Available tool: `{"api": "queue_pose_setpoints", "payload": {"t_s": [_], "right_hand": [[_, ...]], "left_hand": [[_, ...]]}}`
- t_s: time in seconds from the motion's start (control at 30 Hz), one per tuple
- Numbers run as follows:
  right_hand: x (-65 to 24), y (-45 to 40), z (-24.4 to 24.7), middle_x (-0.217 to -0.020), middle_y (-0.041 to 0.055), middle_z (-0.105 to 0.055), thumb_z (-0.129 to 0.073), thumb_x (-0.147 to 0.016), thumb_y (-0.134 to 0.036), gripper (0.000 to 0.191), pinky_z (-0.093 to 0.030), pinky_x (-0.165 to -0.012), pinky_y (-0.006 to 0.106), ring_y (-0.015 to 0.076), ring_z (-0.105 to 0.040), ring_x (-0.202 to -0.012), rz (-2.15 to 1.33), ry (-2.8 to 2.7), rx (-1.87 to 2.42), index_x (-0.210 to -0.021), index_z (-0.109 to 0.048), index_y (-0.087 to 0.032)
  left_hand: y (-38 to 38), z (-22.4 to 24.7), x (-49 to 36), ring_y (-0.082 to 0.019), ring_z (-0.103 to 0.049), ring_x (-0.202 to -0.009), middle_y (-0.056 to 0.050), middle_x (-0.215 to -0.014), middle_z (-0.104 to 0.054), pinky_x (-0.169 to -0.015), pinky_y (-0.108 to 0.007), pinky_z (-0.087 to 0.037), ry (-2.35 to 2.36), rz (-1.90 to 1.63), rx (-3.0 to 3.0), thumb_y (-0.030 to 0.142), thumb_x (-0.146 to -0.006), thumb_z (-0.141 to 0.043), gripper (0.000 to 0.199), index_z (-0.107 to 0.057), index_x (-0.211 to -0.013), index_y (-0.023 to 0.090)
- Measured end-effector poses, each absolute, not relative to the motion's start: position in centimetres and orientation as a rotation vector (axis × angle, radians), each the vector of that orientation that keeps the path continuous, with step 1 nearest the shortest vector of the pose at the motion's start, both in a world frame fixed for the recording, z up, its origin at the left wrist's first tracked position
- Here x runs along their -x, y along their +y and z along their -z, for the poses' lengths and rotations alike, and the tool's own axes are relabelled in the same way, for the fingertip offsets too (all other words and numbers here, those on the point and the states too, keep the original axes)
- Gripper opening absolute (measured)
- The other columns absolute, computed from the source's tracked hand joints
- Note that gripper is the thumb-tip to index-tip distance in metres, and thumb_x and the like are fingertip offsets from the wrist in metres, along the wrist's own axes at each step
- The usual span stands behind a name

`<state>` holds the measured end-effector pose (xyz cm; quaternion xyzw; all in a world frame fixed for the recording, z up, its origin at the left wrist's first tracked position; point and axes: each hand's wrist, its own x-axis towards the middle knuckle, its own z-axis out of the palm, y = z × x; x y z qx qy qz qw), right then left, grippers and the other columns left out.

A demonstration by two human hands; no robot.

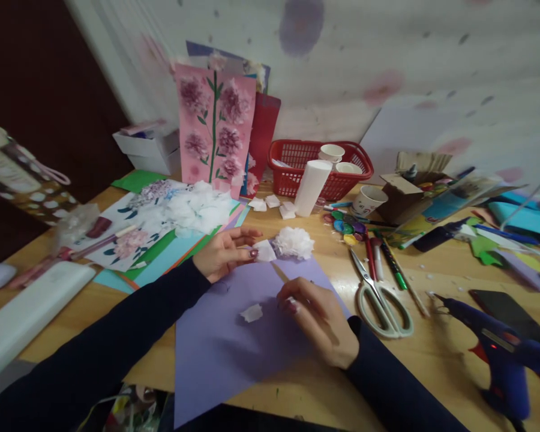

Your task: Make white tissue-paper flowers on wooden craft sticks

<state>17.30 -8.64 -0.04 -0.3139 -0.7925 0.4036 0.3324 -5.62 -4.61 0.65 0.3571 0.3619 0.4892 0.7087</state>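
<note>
My left hand (227,252) pinches a small white tissue piece (264,251) between thumb and fingers, above the top edge of a purple sheet (216,354). Just right of that piece sits a fluffy white tissue flower (294,243). My right hand (319,318) is over the sheet's right part, its fingers curled together around a thin pale stick (279,272) that points toward the tissue piece. Between and below the hands, another small white scrap (251,312) lies on the purple sheet.
Scissors (382,306), brushes and a green pen (393,267) lie right of the sheet. A blue glue gun (490,348) stands farther right. Behind are a white roll (312,187), red basket (292,150), folded tissue squares (287,210) and a pink flower picture (191,120).
</note>
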Motion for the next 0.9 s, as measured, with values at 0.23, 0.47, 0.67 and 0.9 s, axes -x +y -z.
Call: {"api": "queue_pose_setpoints", "payload": {"t_s": [0.23,0.47,0.67,0.9], "right_hand": [[-17.5,-8.2,0.9,-0.058,0.0021,-0.058,-0.021,-0.094,-0.059,0.063,-0.041,-0.054,0.028,0.0143,-0.053,-0.054,-1.177,-1.503,0.973,-0.076,-0.065,-0.018],[-17.3,-8.0,0.7,-0.054,0.0011,-0.059,-0.036,-0.092,-0.055,0.054,-0.041,-0.053,0.027,0.0128,-0.053,-0.050,-1.288,-1.304,0.869,-0.071,-0.067,-0.017],[-17.3,-7.8,0.7,-0.054,0.0016,-0.059,-0.037,-0.094,-0.052,0.053,-0.041,-0.054,0.028,0.0132,-0.054,-0.051,-1.259,-1.315,0.910,-0.071,-0.067,-0.016],[-17.2,-7.7,0.7,-0.054,0.0012,-0.060,-0.039,-0.093,-0.053,0.051,-0.042,-0.053,0.028,0.0128,-0.054,-0.051,-1.216,-1.306,0.940,-0.070,-0.067,-0.016]], "left_hand": [[-5.3,-0.2,4.4,-0.010,-0.063,-0.066,0.000,-0.073,-0.069,-0.062,-0.020,-0.047,0.821,-0.989,-0.870,0.010,-0.058,-0.079,0.045,-0.064,-0.101,0.013],[-5.4,0.3,4.2,-0.009,-0.064,-0.064,0.000,-0.072,-0.070,-0.067,-0.022,-0.046,0.919,-0.917,-1.050,0.011,-0.063,-0.076,0.038,-0.061,-0.099,0.012],[-5.7,0.0,4.3,-0.013,-0.068,-0.069,-0.001,-0.073,-0.071,-0.073,-0.027,-0.048,0.863,-0.822,-1.159,0.011,-0.068,-0.071,0.038,-0.058,-0.104,0.013],[-5.8,-0.1,4.1,-0.017,-0.069,-0.079,-0.007,-0.078,-0.073,-0.080,-0.032,-0.049,0.813,-0.828,-1.179,0.022,-0.081,-0.063,0.029,-0.058,-0.107,0.011]]}}
